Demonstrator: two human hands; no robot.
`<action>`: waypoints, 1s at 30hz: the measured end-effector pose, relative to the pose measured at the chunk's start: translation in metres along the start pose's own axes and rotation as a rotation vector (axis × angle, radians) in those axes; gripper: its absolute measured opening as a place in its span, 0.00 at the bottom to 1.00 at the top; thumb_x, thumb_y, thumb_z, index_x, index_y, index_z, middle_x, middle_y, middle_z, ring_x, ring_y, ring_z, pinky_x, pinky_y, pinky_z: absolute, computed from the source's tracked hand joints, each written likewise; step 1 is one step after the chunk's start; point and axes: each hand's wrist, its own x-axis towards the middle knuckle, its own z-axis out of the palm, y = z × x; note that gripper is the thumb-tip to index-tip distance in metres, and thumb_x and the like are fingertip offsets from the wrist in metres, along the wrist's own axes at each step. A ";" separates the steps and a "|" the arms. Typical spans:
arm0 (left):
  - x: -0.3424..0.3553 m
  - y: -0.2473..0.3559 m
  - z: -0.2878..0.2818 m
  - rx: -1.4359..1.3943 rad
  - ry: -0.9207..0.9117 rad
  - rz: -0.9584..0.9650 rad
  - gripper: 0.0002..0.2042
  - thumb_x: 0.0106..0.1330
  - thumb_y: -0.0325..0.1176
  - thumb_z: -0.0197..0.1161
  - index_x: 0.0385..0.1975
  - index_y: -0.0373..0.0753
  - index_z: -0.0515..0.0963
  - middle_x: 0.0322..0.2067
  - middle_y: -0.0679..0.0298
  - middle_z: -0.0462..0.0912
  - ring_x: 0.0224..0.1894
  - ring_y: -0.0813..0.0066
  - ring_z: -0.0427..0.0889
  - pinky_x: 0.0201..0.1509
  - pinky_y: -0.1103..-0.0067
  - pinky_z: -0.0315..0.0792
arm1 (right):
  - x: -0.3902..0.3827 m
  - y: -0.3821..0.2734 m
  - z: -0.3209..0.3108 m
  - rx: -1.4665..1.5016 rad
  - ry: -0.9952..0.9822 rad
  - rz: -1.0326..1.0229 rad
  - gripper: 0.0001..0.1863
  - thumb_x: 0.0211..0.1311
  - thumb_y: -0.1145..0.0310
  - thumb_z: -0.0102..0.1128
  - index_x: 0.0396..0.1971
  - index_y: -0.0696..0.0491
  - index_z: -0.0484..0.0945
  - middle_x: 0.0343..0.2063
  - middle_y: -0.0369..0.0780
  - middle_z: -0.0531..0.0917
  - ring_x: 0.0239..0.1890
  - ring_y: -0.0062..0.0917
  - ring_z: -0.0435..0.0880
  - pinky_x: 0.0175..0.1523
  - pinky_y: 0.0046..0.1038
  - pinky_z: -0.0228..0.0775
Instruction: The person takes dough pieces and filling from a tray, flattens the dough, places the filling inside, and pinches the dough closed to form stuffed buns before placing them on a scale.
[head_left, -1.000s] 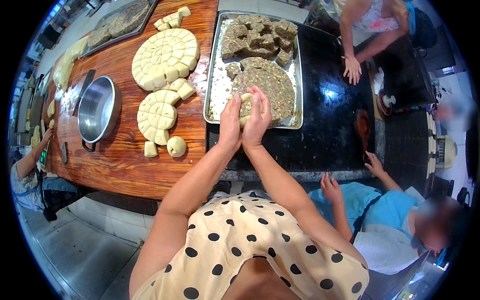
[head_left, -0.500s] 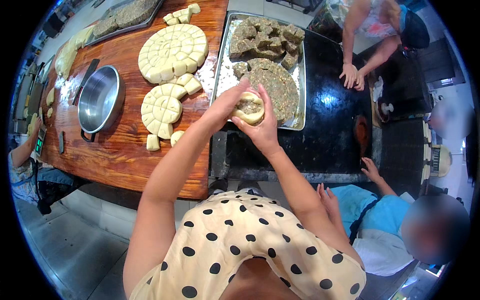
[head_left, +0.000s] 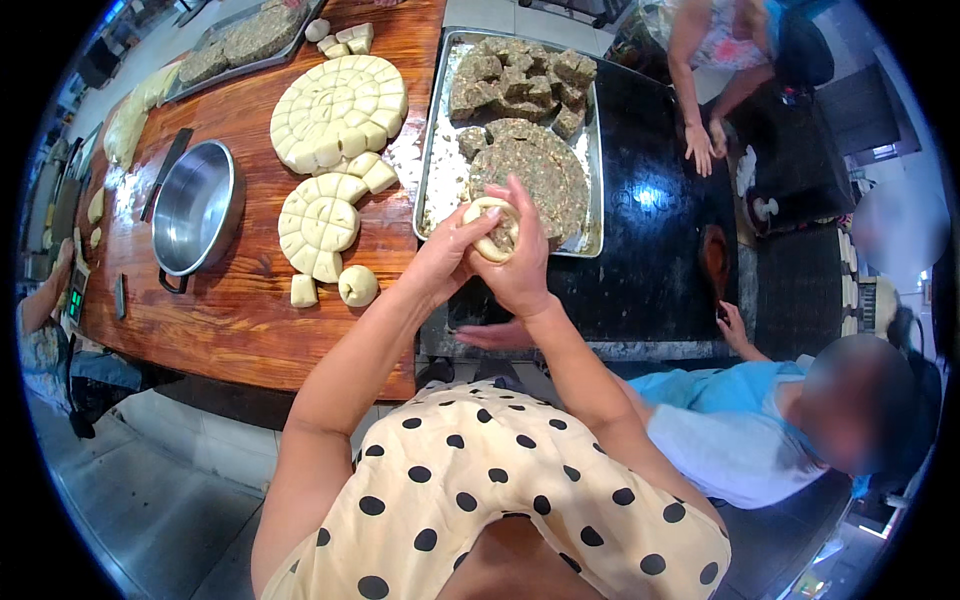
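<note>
A round of pale dough with chunky brown filling inside is cupped between my hands, its opening facing up. My right hand wraps the dough from the right and below. From the left, my left hand grips the rim, with the thumb over the opening. Just beyond them, a metal tray holds a flat round of speckled filling and a pile of filling chunks. On the wooden table, cut dough pieces lie in rings, and a round dough ball sits near my left forearm.
A steel pot and a knife are on the wooden table. Another filling tray stands far left. A co-worker's hand reaches under my right forearm; the other touches a wooden paddle. Another person's hands are far right.
The dough's opening has narrowed as my hands closed in and my left thumb moved over it. The co-worker at right leaned in, reaching a hand under my right arm.
</note>
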 end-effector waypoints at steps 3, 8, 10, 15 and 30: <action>-0.008 0.017 -0.007 0.075 -0.088 -0.049 0.26 0.70 0.38 0.60 0.65 0.40 0.61 0.51 0.64 0.76 0.52 0.80 0.77 0.52 0.78 0.75 | 0.013 -0.016 -0.005 0.111 -0.082 -0.006 0.53 0.39 0.67 0.78 0.67 0.57 0.56 0.55 0.47 0.75 0.57 0.43 0.75 0.62 0.39 0.68; -0.030 0.020 -0.016 0.184 -0.154 -0.036 0.29 0.72 0.40 0.57 0.69 0.40 0.56 0.57 0.62 0.71 0.57 0.76 0.74 0.58 0.78 0.72 | 0.003 -0.036 0.000 0.004 -0.148 -0.003 0.49 0.38 0.66 0.77 0.64 0.57 0.62 0.55 0.46 0.76 0.56 0.41 0.77 0.61 0.38 0.69; -0.034 0.017 -0.023 0.140 -0.155 -0.012 0.31 0.73 0.43 0.55 0.71 0.38 0.54 0.61 0.59 0.69 0.60 0.75 0.71 0.62 0.78 0.68 | -0.001 -0.042 0.009 -0.040 -0.129 -0.025 0.46 0.38 0.67 0.77 0.62 0.57 0.65 0.55 0.46 0.76 0.55 0.41 0.77 0.61 0.38 0.69; -0.056 -0.016 -0.051 0.556 -0.106 0.234 0.26 0.73 0.45 0.54 0.65 0.36 0.65 0.61 0.52 0.71 0.64 0.66 0.68 0.69 0.73 0.58 | -0.036 -0.047 0.015 -0.003 -0.130 -0.044 0.41 0.39 0.69 0.77 0.59 0.58 0.70 0.54 0.46 0.76 0.55 0.42 0.77 0.60 0.38 0.69; -0.010 -0.076 -0.138 1.142 -0.103 0.219 0.24 0.69 0.48 0.57 0.56 0.36 0.74 0.54 0.50 0.77 0.55 0.54 0.76 0.61 0.69 0.68 | -0.100 -0.041 -0.067 0.349 0.253 0.605 0.33 0.55 0.73 0.68 0.62 0.58 0.67 0.52 0.42 0.78 0.52 0.23 0.78 0.58 0.27 0.71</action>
